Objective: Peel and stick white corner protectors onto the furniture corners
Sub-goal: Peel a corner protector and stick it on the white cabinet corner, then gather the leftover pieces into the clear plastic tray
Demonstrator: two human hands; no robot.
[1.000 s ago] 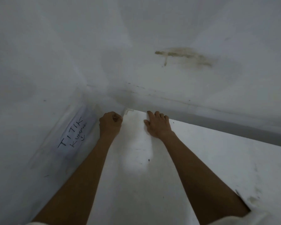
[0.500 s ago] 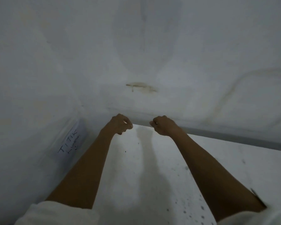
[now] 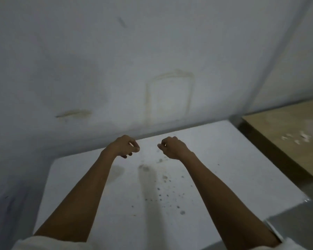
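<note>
A: Where's the corner protector?
B: Not plainly visible. The left hand [image 3: 124,147] and right hand [image 3: 172,147] hover over the white table [image 3: 224,177], fingers curled closed; a pale sliver in each is too small to identify.
A: How would it handle?
B: Probably light, bendy, sticky-backed: pinch its outer edges, off the glue.

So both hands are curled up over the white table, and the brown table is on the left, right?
Not quite. The head view shows the brown table on the right, not the left. The left hand and right hand are curled up over the white table.
</note>
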